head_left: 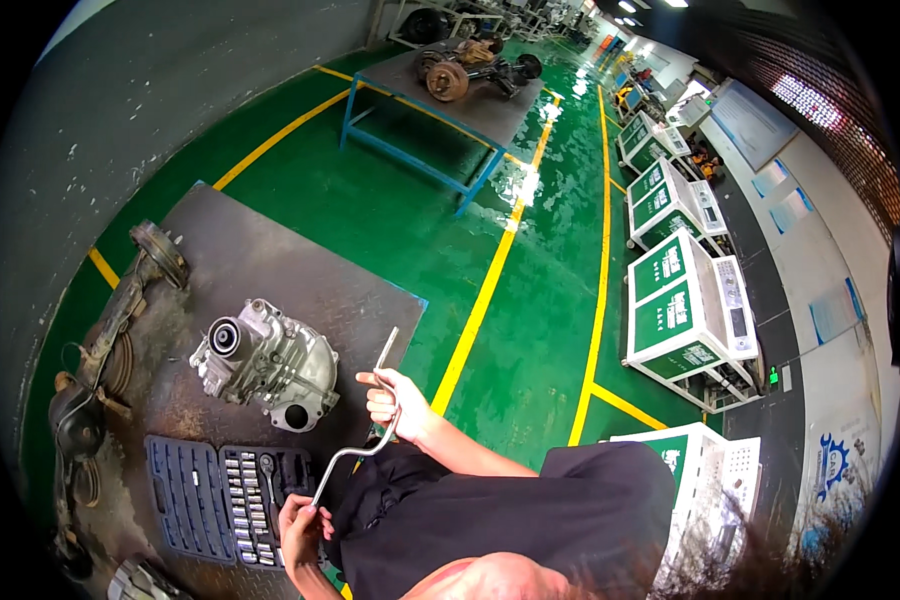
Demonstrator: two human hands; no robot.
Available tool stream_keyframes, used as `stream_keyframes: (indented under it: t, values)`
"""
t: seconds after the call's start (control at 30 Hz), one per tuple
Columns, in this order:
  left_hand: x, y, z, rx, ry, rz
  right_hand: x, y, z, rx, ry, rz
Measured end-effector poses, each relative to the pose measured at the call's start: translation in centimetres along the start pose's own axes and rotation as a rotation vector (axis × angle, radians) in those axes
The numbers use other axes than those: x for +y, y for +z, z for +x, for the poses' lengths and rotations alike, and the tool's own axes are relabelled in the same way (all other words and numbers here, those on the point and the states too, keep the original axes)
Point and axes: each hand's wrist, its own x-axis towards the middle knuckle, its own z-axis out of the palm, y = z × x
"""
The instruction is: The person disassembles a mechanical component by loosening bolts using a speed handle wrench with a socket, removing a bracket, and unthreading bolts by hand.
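Both my hands hold one bent silver speed brace (347,452), tilted across the front of my body. My right hand (394,401) is closed round its upper part, with the straight end sticking up past my fingers. Lower down, my left hand (305,522) grips the other end, next to an open socket set case (192,497). Rows of sockets (242,490) and a ratchet (268,474) lie in that case. Beyond it, a silver gearbox housing (308,362) rests on the dark metal workbench (260,240), apart from both hands.
A rusty axle assembly (82,425) lies along the bench's left side. Part of another metal casing (142,582) shows at the lower left. A second, blue-framed table (395,90) bears a brake-and-axle assembly (450,80). Green-and-white cabinets (675,305) line the right; yellow lines mark the green floor.
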Motion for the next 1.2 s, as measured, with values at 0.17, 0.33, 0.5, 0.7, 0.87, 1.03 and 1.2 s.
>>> stream_keyframes:
  t: [0.17, 0.33, 0.5, 0.7, 0.87, 1.03, 1.2]
  values:
    - [2.0, 1.8, 0.6, 0.013, -0.054, 0.163, 0.2, 4.1, -1.1, -0.006, -0.183, -0.390]
    - [4.6, 4.6, 0.1, 0.004, 0.039, 0.203, -0.4, 8.4, -2.4, -0.033, -0.371, -0.433]
    - [5.9, 7.1, 0.4, 0.023, 0.214, 0.164, 0.5, 11.2, -2.8, -0.139, -0.446, -0.172]
    - [6.0, 9.2, -0.1, 0.082, 0.178, 0.174, 2.6, 12.2, -3.7, -0.353, -0.530, -0.183]
    - [3.5, 10.5, 3.1, 0.008, 0.528, 0.154, 3.5, 11.2, -4.3, -0.625, -0.756, -0.249]
    - [5.2, 9.5, 0.0, -0.023, 0.792, 0.247, 9.9, 14.6, -3.4, -0.623, -0.671, -0.170]
    - [5.5, 8.2, -2.3, 0.240, 0.853, -0.050, 12.3, 16.7, -5.4, -0.694, -0.541, -0.270]
